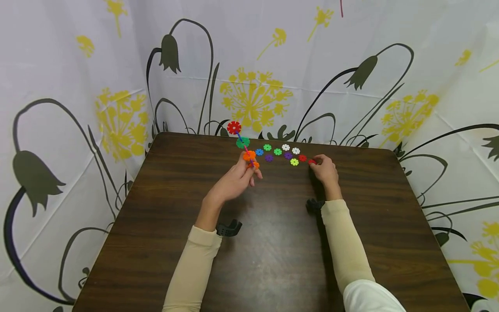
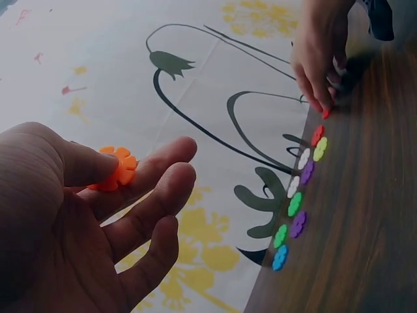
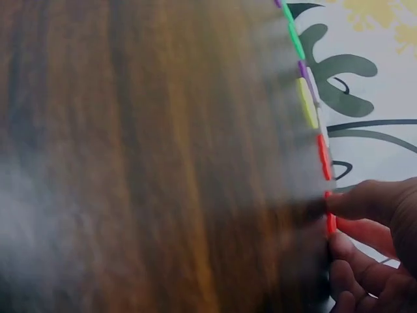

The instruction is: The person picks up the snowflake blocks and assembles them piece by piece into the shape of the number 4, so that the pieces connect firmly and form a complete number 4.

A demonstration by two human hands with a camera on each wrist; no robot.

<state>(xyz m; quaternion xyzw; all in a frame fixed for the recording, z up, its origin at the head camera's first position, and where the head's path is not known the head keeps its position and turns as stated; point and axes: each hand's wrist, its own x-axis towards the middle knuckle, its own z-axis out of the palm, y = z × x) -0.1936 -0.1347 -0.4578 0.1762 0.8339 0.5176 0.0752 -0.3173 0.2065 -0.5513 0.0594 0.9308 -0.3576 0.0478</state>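
My left hand pinches the lower end of a slanting chain of interlocking flower-shaped discs above the table. Two orange discs sit near the fingers, then a green disc, with a red disc at the top; blue and pink pieces seen edge-on link them. In the left wrist view the thumb presses an orange disc against the forefinger, while the other fingers extend loosely. At the right end of the loose discs, my right hand pinches a red disc between thumb and fingertips, low at the tabletop.
Loose discs lie along the far part of the brown table: a blue disc, a yellow disc, another red disc, plus green, purple and white pairs. Behind the table hangs a flower-printed curtain.
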